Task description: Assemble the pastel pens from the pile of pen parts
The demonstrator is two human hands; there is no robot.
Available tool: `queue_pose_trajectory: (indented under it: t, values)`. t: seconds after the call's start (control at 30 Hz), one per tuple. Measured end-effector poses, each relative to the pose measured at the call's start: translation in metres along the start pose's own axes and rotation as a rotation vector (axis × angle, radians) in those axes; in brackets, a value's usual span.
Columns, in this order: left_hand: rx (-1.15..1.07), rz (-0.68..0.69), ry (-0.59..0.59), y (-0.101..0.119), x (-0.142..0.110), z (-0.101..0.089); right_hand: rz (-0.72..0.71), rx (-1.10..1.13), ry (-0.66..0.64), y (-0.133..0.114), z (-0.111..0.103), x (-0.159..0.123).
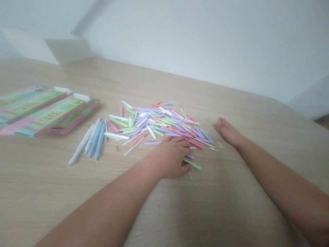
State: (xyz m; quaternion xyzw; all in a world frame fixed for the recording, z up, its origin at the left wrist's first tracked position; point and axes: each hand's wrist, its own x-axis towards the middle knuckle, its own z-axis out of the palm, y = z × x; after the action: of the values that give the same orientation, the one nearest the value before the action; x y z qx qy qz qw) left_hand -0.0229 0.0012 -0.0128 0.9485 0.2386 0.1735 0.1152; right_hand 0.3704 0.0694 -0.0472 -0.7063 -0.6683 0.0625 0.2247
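Observation:
A loose pile of slim pen-like plastic pieces (164,120) in pastel purple, green, white, blue and coral lies spread on the wooden table. At its near edge, my left hand (174,156) rests palm down with the fingers apart over some of the pieces. A green piece (194,164) sticks out between its thumb and fingers; the palm side is hidden. To the right of the pile, my right hand (228,132) stands on its side against the table. Its fingers stretch forward, holding nothing visible. The picture is blurred.
Several flat pink and green boxes (51,115) lie at the left. Between them and the pile are clear-wrapped white and blue sticks (96,139). A pale wall (205,41) borders the table (159,223) at the back, with a white folded panel (69,49) at far left.

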Motion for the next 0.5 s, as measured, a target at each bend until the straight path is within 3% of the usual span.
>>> queue_pose_trajectory:
  t: [0.1,0.3,0.5]
  values:
    - [-0.003,0.001,-0.002,-0.001,0.001,0.0,-0.09,0.027,-0.074,-0.012,0.002,-0.001]
    - [0.019,-0.014,0.012,0.001,0.002,-0.004,-0.454,0.075,-0.191,-0.071,0.003,-0.05]
    - [0.082,-0.056,0.022,0.002,0.006,-0.007,-0.508,-0.057,-0.171,-0.107,0.01,-0.062]
